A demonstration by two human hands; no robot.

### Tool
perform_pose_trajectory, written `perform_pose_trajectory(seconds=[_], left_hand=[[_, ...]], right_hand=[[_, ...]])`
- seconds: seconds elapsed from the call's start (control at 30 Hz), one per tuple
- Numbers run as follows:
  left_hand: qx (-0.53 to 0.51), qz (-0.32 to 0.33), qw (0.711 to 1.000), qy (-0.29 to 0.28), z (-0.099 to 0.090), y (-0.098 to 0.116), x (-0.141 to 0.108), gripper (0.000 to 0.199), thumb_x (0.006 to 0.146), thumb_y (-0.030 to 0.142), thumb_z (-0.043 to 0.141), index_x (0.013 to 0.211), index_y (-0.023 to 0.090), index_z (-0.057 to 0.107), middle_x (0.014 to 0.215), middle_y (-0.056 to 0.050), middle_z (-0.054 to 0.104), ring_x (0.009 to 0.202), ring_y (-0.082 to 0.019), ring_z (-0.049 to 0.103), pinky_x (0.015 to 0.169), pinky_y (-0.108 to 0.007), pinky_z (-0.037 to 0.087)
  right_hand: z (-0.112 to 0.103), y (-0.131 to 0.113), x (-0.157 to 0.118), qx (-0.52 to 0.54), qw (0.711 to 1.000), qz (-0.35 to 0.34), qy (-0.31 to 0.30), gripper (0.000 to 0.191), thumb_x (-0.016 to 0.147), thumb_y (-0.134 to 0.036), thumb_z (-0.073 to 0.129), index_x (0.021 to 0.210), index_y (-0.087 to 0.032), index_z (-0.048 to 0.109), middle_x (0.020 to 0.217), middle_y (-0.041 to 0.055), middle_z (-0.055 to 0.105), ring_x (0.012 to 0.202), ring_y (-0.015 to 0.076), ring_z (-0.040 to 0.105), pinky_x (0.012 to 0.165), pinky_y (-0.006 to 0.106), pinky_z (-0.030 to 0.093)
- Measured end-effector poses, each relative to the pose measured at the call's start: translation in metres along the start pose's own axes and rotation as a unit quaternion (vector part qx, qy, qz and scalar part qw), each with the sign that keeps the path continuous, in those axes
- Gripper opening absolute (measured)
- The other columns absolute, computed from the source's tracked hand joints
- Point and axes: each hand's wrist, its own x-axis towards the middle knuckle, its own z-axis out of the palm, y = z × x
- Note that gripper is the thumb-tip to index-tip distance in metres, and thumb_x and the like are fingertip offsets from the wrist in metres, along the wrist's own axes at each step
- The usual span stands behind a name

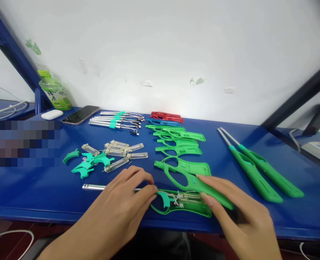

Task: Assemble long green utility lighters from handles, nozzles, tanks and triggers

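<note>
A partly assembled gas lighter lies near the table's front edge, its green lower shell half (197, 209) holding a clear fuel tank (191, 196), thin wires and a teal trigger (164, 199). A metal tube (93, 187) sticks out to its left. My left hand (127, 202) is closed around the lighter's neck, thumb and forefinger pinched beside the trigger; the exact grip is hidden. Between the thumb and fingers of my right hand (238, 213) is a second green shell half (203, 187), tilted just above the open lower half.
Green shell halves (181, 150), blue and red ones (167, 116) lie in a column behind. Further left are metal tubes with wires (116, 120), clear fuel tanks (118, 164) and teal triggers (85, 168). Two finished lighters (257, 173) rest rightward. A phone (81, 115) and bottle (55, 92) stand back left.
</note>
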Motion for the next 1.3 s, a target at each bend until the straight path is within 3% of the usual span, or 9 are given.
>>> perform_pose_trajectory(seconds=[0.17,0.43,0.7,0.83,1.0,1.17,1.3], left_hand=[[0.067,0.028,0.997,0.015,0.003,0.012,0.004,0.024,0.114,0.022,0.05,0.107,0.02,0.073,0.106,-0.006,0.07,0.103,-0.027,0.062,0.094,-0.045,0.054],[0.124,0.029,0.992,0.021,0.011,0.021,-0.001,0.024,0.111,0.014,0.046,0.108,0.018,0.07,0.103,-0.007,0.07,0.097,-0.029,0.062,0.088,-0.049,0.054],[0.068,0.008,0.998,0.012,0.006,0.026,0.003,0.035,0.111,0.01,0.039,0.109,0.019,0.072,0.104,-0.003,0.076,0.096,-0.024,0.068,0.094,-0.042,0.059],[0.08,0.001,0.997,-0.007,0.01,0.025,-0.006,0.04,0.098,-0.002,0.042,0.117,0.019,0.071,0.113,-0.003,0.076,0.103,-0.025,0.068,0.093,-0.039,0.061],[0.173,0.025,0.984,-0.032,0.014,0.027,-0.01,0.053,0.092,-0.004,0.043,0.136,0.017,0.063,0.125,-0.008,0.073,0.114,-0.027,0.068,0.108,-0.047,0.055],[0.293,0.067,0.954,-0.005,0.019,0.038,-0.003,0.04,0.099,0.002,0.041,0.131,0.009,0.064,0.119,-0.013,0.075,0.109,-0.031,0.069,0.101,-0.047,0.054],[0.324,0.074,0.943,-0.012,0.025,0.04,-0.001,0.04,0.1,0.006,0.043,0.134,0.007,0.064,0.121,-0.016,0.075,0.109,-0.033,0.07,0.1,-0.049,0.054]], right_hand=[[-0.001,-0.001,0.001,0.001,1.0,-0.007,-0.002,0.025,0.106,-0.03,0.069,0.129,-0.038,0.075,0.122,-0.0084,0.083,0.109,0.0137,0.079,0.097,0.021,0.06],[0.013,-0.005,0.003,-0.035,0.998,-0.054,0.013,0.027,0.108,-0.027,0.067,0.134,-0.032,0.074,0.122,-0.0039,0.082,0.11,0.0155,0.077,0.099,0.027,0.055],[0.015,-0.004,-0.001,-0.058,0.996,-0.074,-0.009,0.031,0.109,-0.026,0.066,0.14,-0.029,0.07,0.124,-0.0004,0.081,0.111,0.0202,0.075,0.098,0.034,0.053],[0.016,-0.005,-0.001,-0.054,0.996,-0.073,-0.011,0.032,0.109,-0.025,0.066,0.141,-0.029,0.069,0.125,-0.0001,0.08,0.111,0.0198,0.074,0.099,0.034,0.051],[0.017,-0.004,-0.001,-0.055,0.996,-0.074,-0.014,0.032,0.11,-0.024,0.065,0.142,-0.028,0.068,0.126,0.0006,0.079,0.112,0.0196,0.074,0.1,0.035,0.051],[0.016,-0.005,-0.001,-0.057,0.995,-0.079,-0.014,0.031,0.111,-0.024,0.063,0.142,-0.027,0.067,0.126,0.0003,0.079,0.113,0.0181,0.073,0.101,0.034,0.05],[0.016,-0.006,-0.001,-0.058,0.996,-0.072,-0.02,0.03,0.112,-0.026,0.062,0.141,-0.028,0.068,0.127,0.0006,0.08,0.113,0.0188,0.074,0.1,0.035,0.051]])
